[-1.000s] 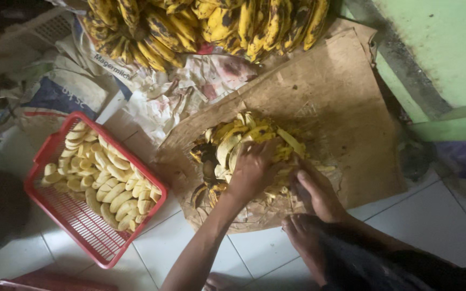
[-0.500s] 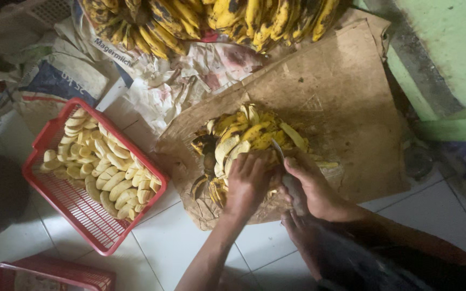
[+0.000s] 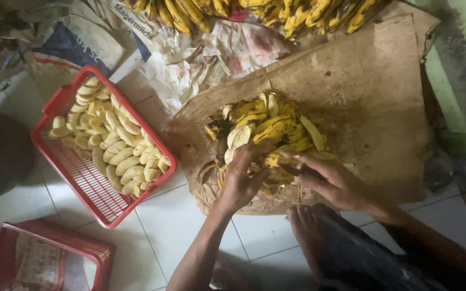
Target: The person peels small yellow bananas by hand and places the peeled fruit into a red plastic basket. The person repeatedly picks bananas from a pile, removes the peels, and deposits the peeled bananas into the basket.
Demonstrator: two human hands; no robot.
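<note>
Pressing into a limp heap of banana peels (image 3: 268,134) on rough cardboard (image 3: 362,91), left hand (image 3: 242,180) and right hand (image 3: 333,180) keep fingers loosely spread.

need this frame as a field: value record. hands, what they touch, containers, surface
left hand: fingers spread, resting on the pile of banana peels
right hand: open, fingertips at the pile's near edge; no clear grip visible
surface under pile: brown cardboard sheet on a white tiled floor
red basket: left of the pile, holds peeled bananas at its far end
second red basket: bottom left corner, partly in view
unpeeled bananas: heaped along the top edge
foot: bare, on the floor near the cardboard
</note>
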